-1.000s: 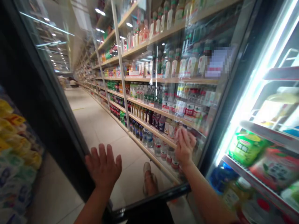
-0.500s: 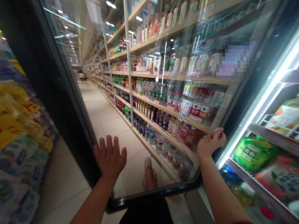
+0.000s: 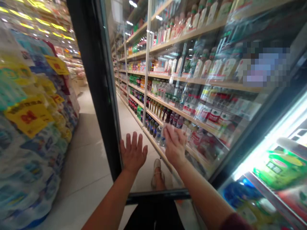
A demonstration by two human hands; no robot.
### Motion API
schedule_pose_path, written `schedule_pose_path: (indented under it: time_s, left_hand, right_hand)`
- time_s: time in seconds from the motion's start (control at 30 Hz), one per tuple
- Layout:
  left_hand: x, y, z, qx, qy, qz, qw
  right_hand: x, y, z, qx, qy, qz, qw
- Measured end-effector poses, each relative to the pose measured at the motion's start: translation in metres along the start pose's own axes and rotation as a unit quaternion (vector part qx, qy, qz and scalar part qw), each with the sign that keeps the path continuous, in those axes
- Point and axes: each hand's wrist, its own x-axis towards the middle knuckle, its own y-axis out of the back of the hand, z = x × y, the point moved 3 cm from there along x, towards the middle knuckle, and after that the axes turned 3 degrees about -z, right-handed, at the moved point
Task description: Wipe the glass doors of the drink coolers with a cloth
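Observation:
A black-framed glass door [image 3: 94,73] stands open in front of me, its pane stretching across the middle of the head view. My left hand [image 3: 133,151] lies flat against the lower left of the pane beside the frame, fingers spread, holding nothing. To its right, my right hand [image 3: 177,145] is at the glass with its fingers bent over a pale cloth [image 3: 168,130]. Only a bit of the cloth shows at the fingertips; the rest is hidden under the hand.
Through the glass, shelves of bottled drinks [image 3: 165,111] line the aisle. At right is a lit cooler with a green bag [image 3: 275,169] on its rack. Wrapped goods with yellow price signs [image 3: 30,116] are stacked at left. A foot in a light shoe [image 3: 157,172] shows through the pane.
My right hand has moved left across the pane with the cloth, from the right frame edge to near my left hand. My left hand stays on the glass. The view has turned left.

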Motion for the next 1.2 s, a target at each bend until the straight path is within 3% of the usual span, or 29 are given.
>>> schedule_pose_path:
  time_s: [0.07, 0.13, 0.2, 0.3, 0.4, 0.47, 0.57, 0.67, 0.73, 0.8, 0.9, 1.07, 1.2]
  left_hand:
    - [0.004, 0.006, 0.004, 0.006, -0.004, 0.007, 1.000]
    - [0.012, 0.016, 0.010, 0.010, -0.003, 0.019, 1.000]
    - [0.025, 0.028, 0.015, 0.008, 0.000, 0.040, 0.999]
    - [0.048, 0.040, 0.021, 0.002, -0.013, 0.072, 0.997]
    - [0.066, 0.038, 0.025, -0.009, -0.039, 0.054, 0.998]
    - [0.071, 0.029, 0.026, -0.028, -0.049, 0.025, 0.998]
    - [0.068, 0.018, 0.027, -0.035, -0.051, 0.011, 0.998]
    - [0.064, 0.013, 0.026, -0.009, -0.051, 0.008, 0.999]
    - [0.063, 0.012, 0.024, -0.008, -0.043, -0.007, 0.999]
    - [0.063, 0.012, 0.022, -0.009, -0.035, -0.019, 0.999]
    - [0.064, 0.014, 0.022, 0.008, -0.046, -0.018, 0.999]
    - [0.065, 0.014, 0.022, 0.013, -0.052, -0.028, 0.998]
    - [0.062, 0.012, 0.019, 0.006, -0.039, -0.037, 0.999]
  right_hand:
    - [0.030, 0.001, 0.007, -0.001, -0.031, 0.038, 0.999]
    - [0.040, -0.001, 0.004, -0.003, -0.048, 0.051, 0.998]
    - [0.023, -0.007, -0.009, -0.004, -0.031, 0.025, 0.999]
    - [-0.028, -0.015, -0.030, 0.015, 0.075, -0.064, 0.995]
    - [-0.045, -0.010, -0.022, 0.019, 0.147, -0.106, 0.983]
    - [-0.027, 0.001, 0.004, 0.005, 0.102, -0.073, 0.992]
    - [0.005, 0.018, 0.046, -0.019, -0.028, 0.040, 0.999]
    - [-0.010, 0.021, 0.057, -0.036, -0.085, 0.083, 0.992]
    - [-0.043, 0.014, 0.043, -0.033, -0.052, 0.042, 0.997]
    - [-0.073, 0.005, 0.024, -0.002, 0.042, -0.039, 0.998]
    - [-0.078, 0.001, 0.016, 0.027, 0.125, -0.114, 0.985]
    - [-0.032, 0.021, 0.065, -0.015, -0.036, 0.026, 0.999]
    - [-0.067, 0.026, 0.088, -0.034, -0.096, 0.055, 0.993]
